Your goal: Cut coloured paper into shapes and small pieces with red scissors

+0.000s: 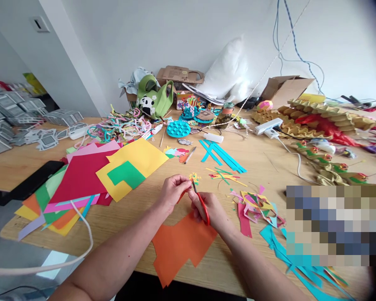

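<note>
My right hand (208, 205) is closed around scissors (203, 209) with red handles, the blades pointing up and away toward my left fingertips. Pinched together beside the blades, the fingers of my left hand (174, 192) hold a narrow orange paper strip (181, 195), mostly hidden by the hand. A larger orange paper sheet (181, 244) with cut, stepped edges lies below both hands at the table's front edge. Just beyond my fingertips is a little heap of yellow and green paper snippets (194, 178).
Coloured paper sheets (81, 177) are piled at left, near a white cable (89, 234). Blue strips (222, 155) and thin coloured strips (227, 175) lie ahead. Paper scraps (257, 207) are at right. A green panda bag (155, 98) and a pixelated patch stand out.
</note>
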`<action>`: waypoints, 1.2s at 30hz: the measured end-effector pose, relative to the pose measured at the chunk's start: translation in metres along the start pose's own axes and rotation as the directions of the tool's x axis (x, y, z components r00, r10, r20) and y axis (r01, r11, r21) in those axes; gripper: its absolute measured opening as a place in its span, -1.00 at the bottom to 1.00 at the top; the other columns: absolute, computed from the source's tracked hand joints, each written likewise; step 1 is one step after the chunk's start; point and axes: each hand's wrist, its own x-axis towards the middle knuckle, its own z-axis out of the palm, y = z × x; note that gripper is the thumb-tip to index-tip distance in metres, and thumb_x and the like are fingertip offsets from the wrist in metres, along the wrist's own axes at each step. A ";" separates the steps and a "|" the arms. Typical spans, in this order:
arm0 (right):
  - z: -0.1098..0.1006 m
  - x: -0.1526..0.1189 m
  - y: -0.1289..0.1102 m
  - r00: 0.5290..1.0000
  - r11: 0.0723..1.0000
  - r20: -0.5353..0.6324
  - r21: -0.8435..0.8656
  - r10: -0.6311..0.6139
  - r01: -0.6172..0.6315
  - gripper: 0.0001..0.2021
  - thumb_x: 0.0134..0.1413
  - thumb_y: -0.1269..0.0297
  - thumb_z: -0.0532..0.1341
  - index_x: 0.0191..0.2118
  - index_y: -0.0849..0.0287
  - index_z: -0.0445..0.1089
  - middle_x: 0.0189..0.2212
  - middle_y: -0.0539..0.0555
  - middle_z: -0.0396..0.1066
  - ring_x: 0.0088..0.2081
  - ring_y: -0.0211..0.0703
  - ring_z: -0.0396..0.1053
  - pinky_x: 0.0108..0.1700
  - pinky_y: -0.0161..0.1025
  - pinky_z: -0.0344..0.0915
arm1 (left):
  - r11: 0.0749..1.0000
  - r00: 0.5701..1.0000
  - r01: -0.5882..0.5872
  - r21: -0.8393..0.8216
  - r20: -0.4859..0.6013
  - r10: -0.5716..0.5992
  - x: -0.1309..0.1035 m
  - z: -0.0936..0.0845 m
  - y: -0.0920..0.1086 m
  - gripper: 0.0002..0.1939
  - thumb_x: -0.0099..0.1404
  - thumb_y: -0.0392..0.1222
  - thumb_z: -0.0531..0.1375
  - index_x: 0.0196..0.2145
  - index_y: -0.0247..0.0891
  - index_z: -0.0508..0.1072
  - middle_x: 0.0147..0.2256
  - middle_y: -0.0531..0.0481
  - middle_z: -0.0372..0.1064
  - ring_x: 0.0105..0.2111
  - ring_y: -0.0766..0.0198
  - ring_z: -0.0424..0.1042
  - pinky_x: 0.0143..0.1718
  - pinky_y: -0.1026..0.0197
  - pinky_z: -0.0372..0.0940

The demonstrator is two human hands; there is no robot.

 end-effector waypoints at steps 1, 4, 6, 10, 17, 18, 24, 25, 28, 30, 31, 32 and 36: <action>0.000 0.000 0.001 1.000 1.000 0.001 0.002 0.000 0.000 -0.48 0.09 -0.19 0.08 -0.60 0.20 0.20 -0.78 -0.04 0.25 -0.76 -0.35 0.19 -0.71 -0.44 0.02 | 1.000 1.000 0.002 0.001 -0.002 -0.002 0.000 0.000 0.000 -0.85 -0.02 -0.18 0.29 -0.56 -0.31 0.44 -0.57 0.02 0.39 -0.53 0.34 0.33 -0.43 0.27 0.22; -0.001 0.001 0.001 1.000 1.000 0.004 0.003 -0.001 0.001 -0.48 0.09 -0.19 0.09 -0.60 0.19 0.20 -0.78 -0.04 0.25 -0.76 -0.35 0.20 -0.71 -0.44 0.03 | 1.000 1.000 0.008 0.004 -0.009 -0.008 0.001 0.000 -0.001 -0.86 -0.03 -0.18 0.29 -0.56 -0.31 0.44 -0.58 0.02 0.39 -0.54 0.34 0.33 -0.44 0.27 0.21; -0.001 0.000 -0.001 1.000 1.000 0.005 0.001 -0.001 0.001 -0.47 0.08 -0.20 0.09 -0.60 0.19 0.19 -0.78 -0.04 0.25 -0.76 -0.35 0.19 -0.71 -0.44 0.02 | 1.000 1.000 0.007 0.012 -0.006 -0.007 0.000 0.000 -0.001 -0.86 -0.03 -0.18 0.28 -0.56 -0.30 0.44 -0.58 0.03 0.39 -0.54 0.34 0.33 -0.44 0.27 0.21; -0.001 0.000 -0.003 1.000 1.000 0.005 -0.003 0.006 -0.006 -0.47 0.06 -0.22 0.08 -0.61 0.19 0.19 -0.78 -0.04 0.25 -0.76 -0.35 0.19 -0.71 -0.43 0.02 | 1.000 1.000 0.003 0.021 0.001 -0.003 -0.001 0.000 0.001 -0.86 -0.02 -0.18 0.28 -0.56 -0.30 0.43 -0.58 0.03 0.39 -0.55 0.34 0.33 -0.44 0.27 0.21; -0.001 -0.001 -0.003 1.000 1.000 -0.001 -0.002 0.012 -0.012 -0.46 0.05 -0.24 0.08 -0.61 0.18 0.19 -0.79 -0.05 0.24 -0.76 -0.34 0.18 -0.71 -0.42 0.02 | 1.000 1.000 0.017 0.015 0.006 -0.017 0.000 0.000 0.001 -0.88 -0.03 -0.20 0.27 -0.57 -0.31 0.42 -0.58 0.03 0.39 -0.54 0.35 0.32 -0.44 0.28 0.21; -0.001 -0.001 -0.003 1.000 1.000 0.000 -0.003 0.011 -0.011 -0.46 0.05 -0.24 0.08 -0.61 0.18 0.19 -0.79 -0.05 0.24 -0.76 -0.34 0.18 -0.71 -0.42 0.01 | 1.000 1.000 0.018 0.015 0.006 -0.018 0.000 0.000 0.001 -0.88 -0.03 -0.21 0.27 -0.57 -0.31 0.42 -0.58 0.03 0.39 -0.54 0.35 0.32 -0.44 0.28 0.20; 0.000 -0.001 -0.003 1.000 1.000 -0.006 0.000 0.000 0.000 -0.46 0.05 -0.24 0.07 -0.60 0.19 0.20 -0.78 -0.05 0.24 -0.75 -0.34 0.19 -0.70 -0.42 0.02 | 1.000 1.000 0.010 0.022 0.017 -0.010 -0.001 0.000 0.003 -0.88 -0.02 -0.20 0.27 -0.57 -0.30 0.43 -0.58 0.03 0.39 -0.54 0.35 0.32 -0.44 0.28 0.20; 0.000 -0.001 -0.004 1.000 1.000 -0.009 0.001 0.002 -0.002 -0.46 0.05 -0.24 0.07 -0.60 0.19 0.20 -0.78 -0.05 0.24 -0.75 -0.35 0.18 -0.70 -0.42 0.02 | 1.000 1.000 0.010 0.024 0.019 -0.011 -0.001 0.000 0.003 -0.88 -0.02 -0.20 0.27 -0.57 -0.31 0.43 -0.58 0.03 0.39 -0.54 0.35 0.32 -0.44 0.29 0.20; 0.001 -0.001 -0.005 1.000 1.000 -0.020 -0.002 0.019 -0.020 -0.46 0.06 -0.24 0.07 -0.60 0.19 0.19 -0.78 -0.06 0.23 -0.76 -0.35 0.17 -0.71 -0.42 0.01 | 0.999 1.000 0.005 0.038 0.023 -0.006 -0.001 0.000 0.004 -0.87 -0.01 -0.20 0.27 -0.58 -0.30 0.43 -0.57 0.03 0.39 -0.53 0.36 0.32 -0.43 0.29 0.20; 0.000 -0.002 -0.005 1.000 1.000 -0.021 -0.010 0.019 -0.019 -0.46 0.06 -0.23 0.07 -0.60 0.19 0.19 -0.79 -0.06 0.22 -0.76 -0.35 0.17 -0.70 -0.42 0.01 | 0.999 1.000 -0.002 0.047 0.022 0.001 -0.001 -0.001 0.003 -0.87 -0.01 -0.20 0.27 -0.58 -0.30 0.43 -0.57 0.03 0.39 -0.53 0.36 0.32 -0.43 0.29 0.20; 0.000 -0.002 -0.005 1.000 1.000 -0.019 -0.013 0.013 -0.014 -0.46 0.06 -0.23 0.07 -0.61 0.19 0.18 -0.79 -0.06 0.22 -0.76 -0.35 0.18 -0.70 -0.42 0.02 | 0.999 1.000 -0.005 0.049 0.020 0.004 0.000 -0.001 0.003 -0.87 -0.01 -0.20 0.27 -0.58 -0.30 0.43 -0.57 0.03 0.39 -0.53 0.36 0.32 -0.43 0.29 0.20; 0.000 -0.002 -0.004 1.000 1.000 -0.018 -0.017 0.009 -0.009 -0.46 0.06 -0.23 0.08 -0.61 0.18 0.18 -0.79 -0.06 0.22 -0.76 -0.34 0.18 -0.70 -0.42 0.02 | 0.999 1.000 -0.008 0.051 0.016 0.007 0.000 -0.001 0.002 -0.87 -0.01 -0.20 0.27 -0.57 -0.30 0.43 -0.57 0.03 0.39 -0.53 0.36 0.32 -0.43 0.29 0.21; -0.001 -0.001 -0.002 1.000 1.000 -0.014 -0.016 0.011 -0.011 -0.47 0.05 -0.23 0.09 -0.61 0.18 0.18 -0.79 -0.06 0.23 -0.76 -0.33 0.19 -0.70 -0.41 0.03 | 0.998 1.000 -0.006 0.055 0.000 0.006 0.001 -0.001 0.001 -0.88 -0.02 -0.20 0.26 -0.58 -0.30 0.43 -0.58 0.04 0.39 -0.53 0.36 0.32 -0.43 0.30 0.22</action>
